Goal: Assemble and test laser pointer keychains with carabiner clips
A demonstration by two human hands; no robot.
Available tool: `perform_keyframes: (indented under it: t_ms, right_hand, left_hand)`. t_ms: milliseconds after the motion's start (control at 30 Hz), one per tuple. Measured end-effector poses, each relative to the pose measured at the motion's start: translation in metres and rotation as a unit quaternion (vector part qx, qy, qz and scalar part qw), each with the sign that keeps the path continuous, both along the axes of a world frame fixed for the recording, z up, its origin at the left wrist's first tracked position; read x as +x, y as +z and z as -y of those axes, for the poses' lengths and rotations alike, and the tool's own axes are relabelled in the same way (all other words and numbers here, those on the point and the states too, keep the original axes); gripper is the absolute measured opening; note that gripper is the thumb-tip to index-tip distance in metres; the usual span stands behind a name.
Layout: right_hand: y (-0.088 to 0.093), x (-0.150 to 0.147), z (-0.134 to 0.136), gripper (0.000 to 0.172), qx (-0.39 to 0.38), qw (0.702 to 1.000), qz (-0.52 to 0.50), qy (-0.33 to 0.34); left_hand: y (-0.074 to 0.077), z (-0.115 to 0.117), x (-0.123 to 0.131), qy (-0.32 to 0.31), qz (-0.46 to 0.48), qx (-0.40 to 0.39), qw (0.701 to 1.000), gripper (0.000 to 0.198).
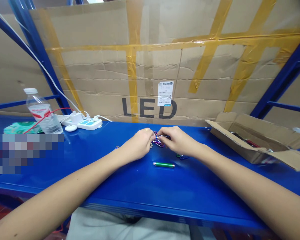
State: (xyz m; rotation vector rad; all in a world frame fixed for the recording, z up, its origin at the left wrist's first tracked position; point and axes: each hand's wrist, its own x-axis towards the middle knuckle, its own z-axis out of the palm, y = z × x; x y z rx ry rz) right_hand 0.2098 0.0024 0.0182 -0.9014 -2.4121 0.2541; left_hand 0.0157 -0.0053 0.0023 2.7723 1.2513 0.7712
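Observation:
My left hand (141,143) and my right hand (176,140) meet over the middle of the blue table, fingers closed in a pinch. Between their fingertips is a small shiny blue piece (156,137), largely covered by the fingers. Just under the fingertips shows a purple metallic clip, like a carabiner (159,144), among small silvery parts (151,145). Nearer to me lies a green metallic tube (164,165) with silver ends, touched by neither hand. Below my right wrist are a small green and blue item with a loop (183,156), partly hidden by the arm.
An open cardboard box (247,150) with dark and red items stands on the right. At left are a water bottle (43,111), a green packet (22,127) and a white power strip (90,123) with cables. A large taped cardboard sheet (102,76) backs the blue table (130,186).

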Motion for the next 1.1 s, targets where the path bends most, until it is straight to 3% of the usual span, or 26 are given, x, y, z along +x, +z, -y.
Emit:
perform_keyframes:
  t_ms: [133,267,467,700,800,967,1100]
  right_hand:
    - [0.001,0.0,0.002,0.018,-0.048,0.999,-0.009,0.007]
    - [0.004,0.001,0.004,0.013,-0.163,0.985,-0.051,0.009]
    - [0.007,0.0,0.004,0.01,-0.324,0.936,-0.133,0.009]
    - [0.004,0.007,-0.004,0.019,-0.481,0.85,-0.2,0.084]
    - [0.003,0.006,-0.005,0.02,-0.449,0.87,-0.188,0.082]
    - [0.004,0.0,0.003,0.017,-0.307,0.943,-0.124,0.034]
    - [0.002,-0.002,0.008,0.014,-0.196,0.977,-0.089,-0.003]
  left_hand:
    - [0.002,0.003,-0.003,-0.021,0.009,-0.034,0.999,0.019]
    - [0.003,0.007,-0.004,-0.041,-0.014,0.023,0.999,0.015]
    - [0.0,0.008,-0.002,-0.046,-0.096,0.154,0.982,0.016]
    - [0.001,0.006,-0.006,-0.06,-0.177,0.3,0.936,0.023]
    - [0.001,0.004,-0.008,-0.057,-0.169,0.287,0.941,0.023]
    - [0.002,0.006,-0.006,-0.028,-0.125,0.198,0.972,0.019]
    - [0.004,0.009,-0.003,0.006,-0.131,0.163,0.978,0.02]
